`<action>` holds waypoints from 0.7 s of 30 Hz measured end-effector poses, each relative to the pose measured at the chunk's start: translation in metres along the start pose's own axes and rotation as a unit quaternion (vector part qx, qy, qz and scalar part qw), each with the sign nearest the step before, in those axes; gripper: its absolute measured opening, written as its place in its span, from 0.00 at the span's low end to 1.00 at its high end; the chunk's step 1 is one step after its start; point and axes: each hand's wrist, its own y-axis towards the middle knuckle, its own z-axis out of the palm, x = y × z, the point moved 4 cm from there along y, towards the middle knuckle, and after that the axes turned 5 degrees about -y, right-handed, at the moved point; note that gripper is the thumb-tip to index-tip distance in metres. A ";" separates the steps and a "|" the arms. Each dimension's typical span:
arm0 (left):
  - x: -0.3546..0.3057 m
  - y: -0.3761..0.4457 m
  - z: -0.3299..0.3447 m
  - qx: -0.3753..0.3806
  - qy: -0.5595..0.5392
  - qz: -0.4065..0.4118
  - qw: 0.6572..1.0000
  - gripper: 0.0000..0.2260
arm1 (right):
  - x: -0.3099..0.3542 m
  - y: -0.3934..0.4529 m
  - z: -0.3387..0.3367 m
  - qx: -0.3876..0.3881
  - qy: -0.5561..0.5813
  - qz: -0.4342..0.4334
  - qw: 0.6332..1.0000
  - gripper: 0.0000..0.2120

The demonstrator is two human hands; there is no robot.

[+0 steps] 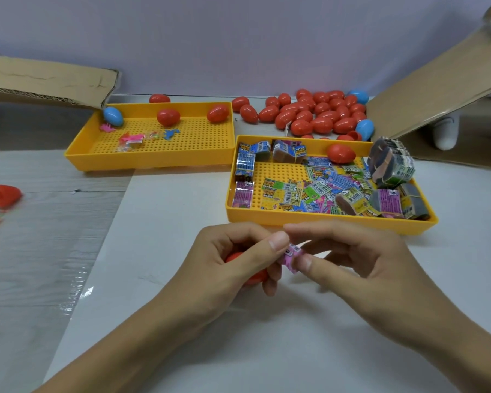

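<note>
Both hands meet low in the middle of the head view, just in front of the right yellow tray (318, 221). My left hand (227, 259) curls around a red plastic egg piece (257, 276), most of it hidden in the palm, and its thumb presses on a small pink folded leaflet (291, 256). My right hand (360, 256) pinches the same leaflet between thumb and forefinger. The tray behind holds several folded colourful leaflets (318, 191), banded bundles of them and one red egg (341, 153).
A second yellow tray (153, 160) at the back left holds a blue egg (113, 116), two red eggs and small plastic toys. A heap of red and blue eggs (315, 114) lies behind the trays. Cardboard flaps (425, 89) rise at both sides. Red egg halves (3, 194) lie at the far left.
</note>
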 end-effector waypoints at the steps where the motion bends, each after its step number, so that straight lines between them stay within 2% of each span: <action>1: 0.000 0.000 0.000 -0.002 0.001 0.001 1.000 0.12 | 0.000 0.000 0.002 0.015 0.008 0.008 1.000 0.15; 5: -0.001 0.000 0.002 -0.015 0.000 0.001 1.000 0.15 | -0.001 0.000 0.006 0.034 0.061 0.040 0.997 0.11; 9: 0.000 0.000 -0.001 -0.051 -0.022 -0.021 0.998 0.20 | -0.010 0.003 0.008 0.051 0.217 0.127 0.966 0.07; 12: 0.000 -0.001 -0.003 -0.064 -0.024 0.001 0.998 0.14 | -0.012 0.003 0.009 0.065 0.293 0.166 0.939 0.12; 16: -0.001 -0.005 0.000 -0.051 0.032 0.052 0.997 0.07 | -0.012 0.003 0.010 0.047 0.298 0.173 0.937 0.15; 18: -0.003 -0.007 0.001 -0.059 0.066 0.067 0.994 0.07 | -0.012 0.003 0.010 0.026 0.291 0.181 0.939 0.20; 21: -0.006 -0.010 0.004 -0.072 0.125 0.097 0.985 0.09 | -0.012 0.002 0.011 -0.006 0.271 0.186 0.944 0.23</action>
